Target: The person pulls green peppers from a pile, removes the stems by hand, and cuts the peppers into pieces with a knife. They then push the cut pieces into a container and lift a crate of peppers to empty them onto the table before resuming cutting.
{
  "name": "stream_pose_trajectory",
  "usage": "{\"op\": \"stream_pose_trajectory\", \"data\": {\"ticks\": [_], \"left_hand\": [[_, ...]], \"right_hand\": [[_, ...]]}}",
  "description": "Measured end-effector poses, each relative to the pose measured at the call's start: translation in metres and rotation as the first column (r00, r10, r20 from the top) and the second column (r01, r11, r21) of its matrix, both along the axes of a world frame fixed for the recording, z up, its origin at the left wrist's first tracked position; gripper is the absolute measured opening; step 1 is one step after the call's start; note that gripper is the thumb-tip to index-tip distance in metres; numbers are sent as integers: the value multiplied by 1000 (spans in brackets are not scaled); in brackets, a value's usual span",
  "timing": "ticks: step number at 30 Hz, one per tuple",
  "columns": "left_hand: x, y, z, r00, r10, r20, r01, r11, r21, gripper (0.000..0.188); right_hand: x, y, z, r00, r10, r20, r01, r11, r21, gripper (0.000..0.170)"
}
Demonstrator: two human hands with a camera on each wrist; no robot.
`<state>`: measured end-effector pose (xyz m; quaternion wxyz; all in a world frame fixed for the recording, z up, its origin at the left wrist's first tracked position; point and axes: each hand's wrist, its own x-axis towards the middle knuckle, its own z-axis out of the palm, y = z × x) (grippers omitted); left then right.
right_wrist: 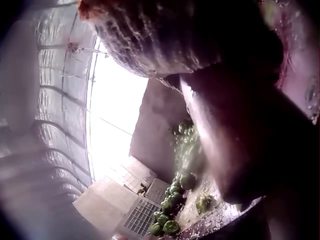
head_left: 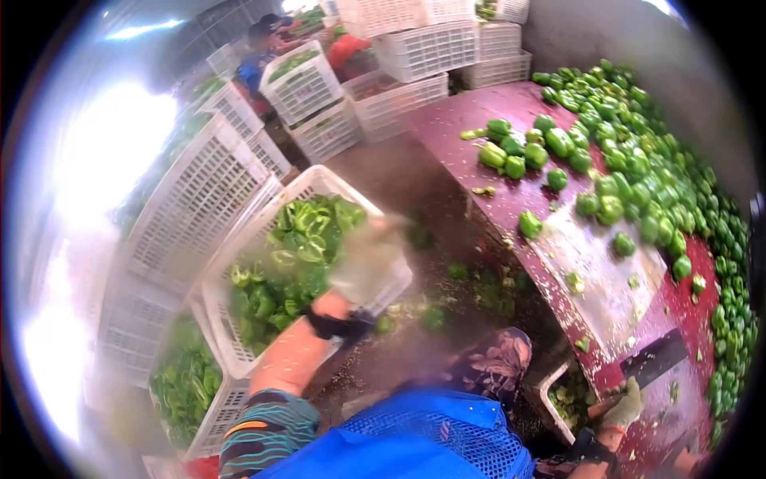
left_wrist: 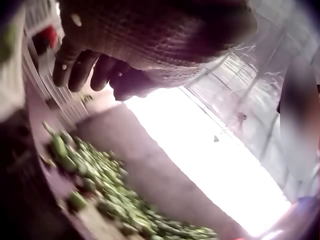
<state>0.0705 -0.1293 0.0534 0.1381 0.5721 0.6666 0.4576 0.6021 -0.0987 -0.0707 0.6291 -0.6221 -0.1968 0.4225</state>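
My left hand, in a pale knit glove and blurred, is over the right side of a white crate of cut green peppers. In the left wrist view the fingers hang relaxed with nothing seen between them. My gloved right hand grips the wooden handle of a cleaver above the red table's near part. Its wide dark blade points away from me, and it looms large and shadowed in the right wrist view. Whole green peppers are heaped beyond it.
The red table carries a pale cutting board with scraps and seeds. Under its near edge stands a bin of pepper waste. White crates are stacked at left and back. Another person works at the back left.
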Motion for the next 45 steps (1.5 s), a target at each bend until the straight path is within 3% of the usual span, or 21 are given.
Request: {"op": "stream_pose_trajectory", "data": {"ticks": [1,2,3,5,7,9,11,13,16,17,19,21,23,25,26,27,28,29,30,32,45], "left_hand": [[-43,-13,8,977,150,-153,-149,989,18,18],[-89,-24,2,910,411,-60,-413,911,-18,18],[-134,-38,7,749,534,-392,-574,819,19,22],[-206,-56,1,604,680,-415,-748,663,-3,25],[-288,-72,-42,713,657,-245,-689,721,-71,33],[-258,-59,-28,785,617,-63,-606,742,-286,54],[-244,-35,-33,872,450,-195,-489,773,-403,61],[-257,-4,-81,828,423,-368,-560,668,-490,64],[-242,14,-111,755,348,-556,-596,719,-358,58],[-221,12,-81,787,297,-541,-592,611,-526,55],[-197,-10,-46,854,291,-430,-516,574,-636,49],[-219,-47,-79,752,114,-649,-529,691,-492,42],[-208,-99,-82,716,65,-695,-390,863,-321,30],[-209,-133,-88,707,111,-699,-495,783,-377,43],[-225,-147,-98,713,119,-691,-521,749,-409,41],[-240,-166,-109,704,155,-693,-573,701,-425,40],[-254,-182,-119,682,180,-709,-632,632,-448,39],[-267,-192,-125,657,196,-728,-681,568,-461,38],[-274,-202,-132,637,204,-743,-717,512,-474,38],[-288,-215,-137,624,208,-753,-746,444,-495,37],[-277,-112,-146,782,164,-601,-538,664,-520,44]], "right_hand": [[8,4,-17,1000,8,16,-8,999,-37,8],[4,5,-18,1000,10,18,-9,997,-73,8],[-1,6,-16,1000,12,28,-8,994,-113,7],[5,12,-30,998,46,32,-41,989,-142,6],[4,16,-34,996,64,58,-54,985,-165,6],[-1,19,-32,993,67,97,-49,982,-185,5],[3,27,-39,997,59,42,-51,983,-177,13],[-1,29,-37,999,40,-16,-42,979,-198,17],[-28,28,-18,997,58,44,-48,976,-214,21],[-31,31,-17,997,62,52,-49,973,-224,20],[-27,38,-33,995,104,14,-100,980,-175,18],[-19,38,-47,989,149,10,-147,981,-123,16],[-44,33,-17,968,228,102,-193,943,-273,16],[-41,32,-17,978,209,18,-207,975,-80,8],[-49,32,-1,980,161,116,-145,980,-140,7],[-32,36,-20,982,128,-141,-143,985,-99,5],[-45,33,0,991,136,12,-135,990,-39,5],[-53,31,25,994,106,4,-106,990,-92,3],[-37,30,5,981,163,-102,-165,986,-7,3],[-30,28,-4,993,121,4,-120,990,-69,6],[-10,2,-5,992,-36,-117,18,988,-153,1]]}}
